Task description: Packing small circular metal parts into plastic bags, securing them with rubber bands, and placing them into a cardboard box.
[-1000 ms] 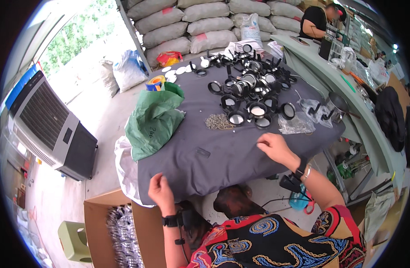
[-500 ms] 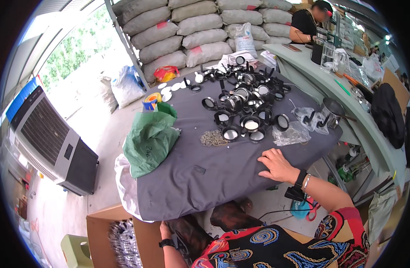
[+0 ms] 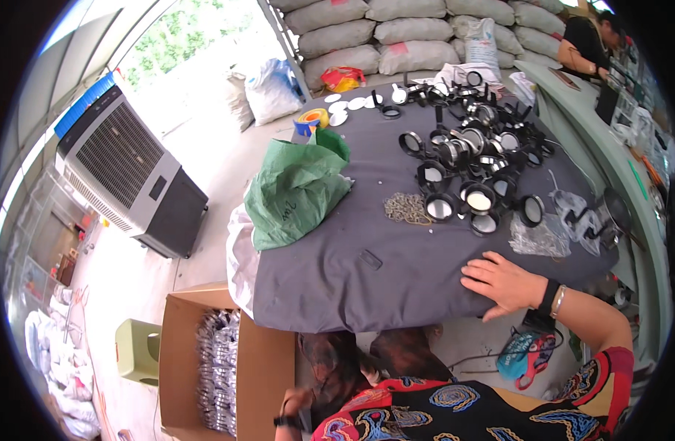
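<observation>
My right hand [image 3: 506, 283] lies palm down at the near right edge of the dark-grey cloth-covered table [image 3: 319, 283], fingers stretched out, holding nothing. Low beside the cardboard box [image 3: 268, 367], below the near edge, is my left hand [image 3: 297, 400]; it is blurred and its fingers are unclear. Silvery metal pieces [image 3: 218, 367] fill the box in stacks. Beyond my right hand is a heap of black round-framed pieces with short handles [image 3: 473, 140], some holding lenses or silver rings. A small pile of chains [image 3: 407, 209] and clear plastic bags [image 3: 539, 237] lie nearer.
A green sack [image 3: 297, 195] stands at the table's left, near tape rolls [image 3: 312, 121] and white discs [image 3: 337, 117]. A small dark rectangular piece [image 3: 369, 259] lies in front. An air cooler [image 3: 124, 169] and green stool [image 3: 135, 351] stand left. A co-worker [image 3: 591, 44] sits far right.
The view has turned left, so the table sits further right and higher in it. My left hand has moved down from the table edge. My right hand has drawn nearer the front edge.
</observation>
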Motion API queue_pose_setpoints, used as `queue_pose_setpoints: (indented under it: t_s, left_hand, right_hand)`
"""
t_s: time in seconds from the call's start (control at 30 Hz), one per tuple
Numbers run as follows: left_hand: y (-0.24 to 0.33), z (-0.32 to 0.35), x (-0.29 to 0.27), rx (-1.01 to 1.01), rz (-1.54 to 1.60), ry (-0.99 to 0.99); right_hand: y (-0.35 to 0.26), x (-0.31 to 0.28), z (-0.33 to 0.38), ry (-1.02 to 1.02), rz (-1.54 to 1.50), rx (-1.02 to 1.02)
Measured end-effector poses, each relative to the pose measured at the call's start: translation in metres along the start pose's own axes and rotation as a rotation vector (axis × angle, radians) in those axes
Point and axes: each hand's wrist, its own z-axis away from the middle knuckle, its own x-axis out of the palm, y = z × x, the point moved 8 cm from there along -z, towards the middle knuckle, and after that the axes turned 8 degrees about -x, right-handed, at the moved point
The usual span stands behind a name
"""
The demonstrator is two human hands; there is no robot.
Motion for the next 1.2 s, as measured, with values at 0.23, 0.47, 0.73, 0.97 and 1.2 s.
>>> queue_pose_setpoints:
  t_s: [0.23, 0.47, 0.73, 0.97, 1.2]
  left_hand:
    - [0.011, 0.060, 0.006, 0.140, 0.073, 0.152]
    - [0.016, 0.137, 0.082, -0.069, -0.001, 0.177]
    - [0.053, 0.176, 0.117, -0.303, 0.080, 0.114]
    - [0.098, 0.204, 0.135, -0.515, 0.144, 0.040]
    - [0.092, 0.216, 0.151, -1.121, 0.836, -0.134]
  right_hand:
    - [0.014, 0.017, 0.010, 0.059, -0.173, 0.015]
    - [0.020, 0.019, 0.003, 0.025, -0.246, 0.006]
    - [0.027, 0.026, -0.002, -0.002, -0.316, 0.064]
    - [0.020, 0.043, 0.007, -0.098, -0.269, 0.036]
    - [0.027, 0.057, 0.014, -0.111, -0.232, 0.007]
